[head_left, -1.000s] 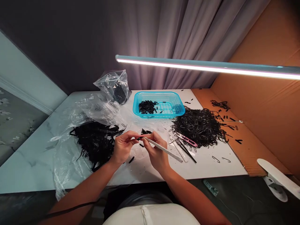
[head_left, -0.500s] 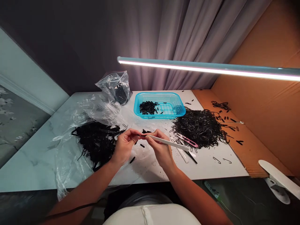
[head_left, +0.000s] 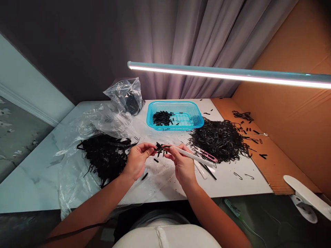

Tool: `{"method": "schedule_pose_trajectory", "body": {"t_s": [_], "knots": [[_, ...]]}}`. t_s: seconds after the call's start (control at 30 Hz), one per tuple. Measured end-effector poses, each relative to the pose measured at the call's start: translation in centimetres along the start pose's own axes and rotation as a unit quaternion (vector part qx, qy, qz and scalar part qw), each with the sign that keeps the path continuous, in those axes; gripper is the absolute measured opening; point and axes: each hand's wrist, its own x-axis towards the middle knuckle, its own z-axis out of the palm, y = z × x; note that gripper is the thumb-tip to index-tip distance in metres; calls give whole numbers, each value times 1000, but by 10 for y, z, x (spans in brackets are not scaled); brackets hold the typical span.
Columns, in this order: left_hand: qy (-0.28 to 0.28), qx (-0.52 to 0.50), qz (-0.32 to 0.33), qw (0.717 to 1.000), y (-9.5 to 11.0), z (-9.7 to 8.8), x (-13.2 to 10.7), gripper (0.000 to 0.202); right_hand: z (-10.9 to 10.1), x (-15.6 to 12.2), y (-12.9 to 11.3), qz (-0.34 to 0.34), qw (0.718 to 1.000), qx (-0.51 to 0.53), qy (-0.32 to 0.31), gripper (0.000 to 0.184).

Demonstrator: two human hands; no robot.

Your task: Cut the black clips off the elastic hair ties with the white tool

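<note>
From my remote seat I see the left hand [head_left: 137,161] pinched shut on a small black piece [head_left: 159,148], held just above the table [head_left: 232,182]. The right hand [head_left: 182,166] is clamped round a white rod [head_left: 193,157] whose tip meets that piece (the contact itself is too small to judge). Left of the hands, black strips [head_left: 104,155] lie heaped on clear plastic. To the right sits a mound of black loops [head_left: 219,137] with a pink clip [head_left: 208,156] at its near edge. Beyond stands a blue basket [head_left: 198,117] holding short black bits, with a clear bag [head_left: 126,92] beside it.
</note>
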Motion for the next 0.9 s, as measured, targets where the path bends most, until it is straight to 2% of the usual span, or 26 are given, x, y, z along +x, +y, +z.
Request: {"method": "schedule_pose_trajectory", "body": {"t_s": [0.1, 0.2, 0.27, 0.37, 0.47, 0.6, 0.73, 0.8, 0.9], "knots": [[-50, 44, -18, 998, 6, -1, -1, 22, 0, 4, -6, 25, 999, 31, -14, 35], [-83, 16, -38, 996, 11, -1, -3, 19, 3, 7, -8, 60, 994, 59, -66, 33], [-77, -25, -61, 995, 13, 0, -5, 17, 6, 8, -7, 58, 992, 70, -89, 29], [-60, -65, -107, 990, 12, 1, -8, 18, 8, 7, -3, 39, 993, 76, -85, 24], [-58, -74, -109, 990, 9, 0, -8, 20, 8, 6, -2, 47, 993, 70, -85, 23], [-119, 28, -52, 991, 14, -4, -3, 19, 7, 7, -7, 68, 992, 59, -89, 24], [-176, 157, -10, 972, 27, -7, 3, 17, 6, 12, -13, 65, 993, 64, -73, 27], [-177, 198, -3, 964, 32, -9, 3, 18, 2, 18, -21, 33, 996, 74, -45, 29], [-193, 233, -28, 953, 31, -13, -2, 21, -9, 31, -36, -53, 995, 80, 10, 32]]}}
